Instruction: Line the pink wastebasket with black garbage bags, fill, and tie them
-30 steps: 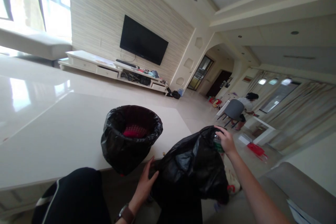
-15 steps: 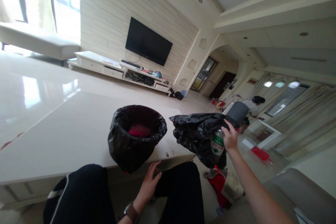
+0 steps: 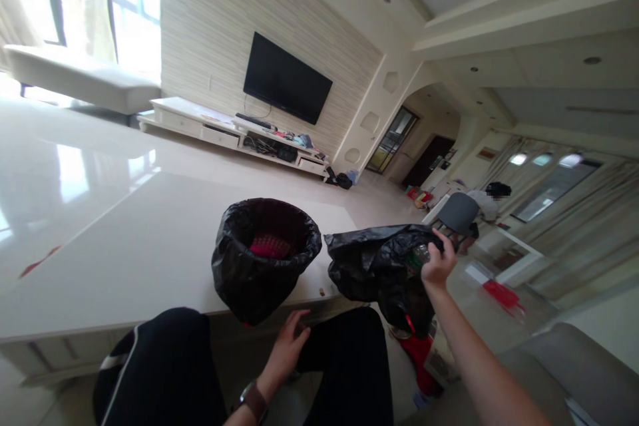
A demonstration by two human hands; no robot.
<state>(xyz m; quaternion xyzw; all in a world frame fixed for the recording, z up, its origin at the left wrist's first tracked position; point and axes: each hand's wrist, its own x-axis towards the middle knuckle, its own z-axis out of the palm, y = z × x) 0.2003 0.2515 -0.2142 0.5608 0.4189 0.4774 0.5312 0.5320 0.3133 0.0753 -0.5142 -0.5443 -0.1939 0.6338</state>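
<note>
Head view, right hand (image 3: 437, 262) gripping black bag (image 3: 364, 263), long axis sideways, free end leftward, left hand (image 3: 285, 348) unclenched

Remotely, I see a black flat-screen television (image 3: 287, 78) on a cream striped wall (image 3: 210, 6), above a low white drawered cabinet (image 3: 182, 123); bright windows (image 3: 137, 23) at left reflect in the glossy pale floor (image 3: 100, 143); long beige curtains (image 3: 584, 213) hang at right.

Black flat-screen television (image 3: 288, 78) on striped wall (image 3: 210, 6), above low white TV cabinet (image 3: 172, 124); cloths (image 3: 303, 141) heaped near cabinet's right end. Farther off, grey chair (image 3: 456, 214), a person (image 3: 483, 205) beside it. Red bag (image 3: 502, 294) on floor (image 3: 372, 203).
</note>
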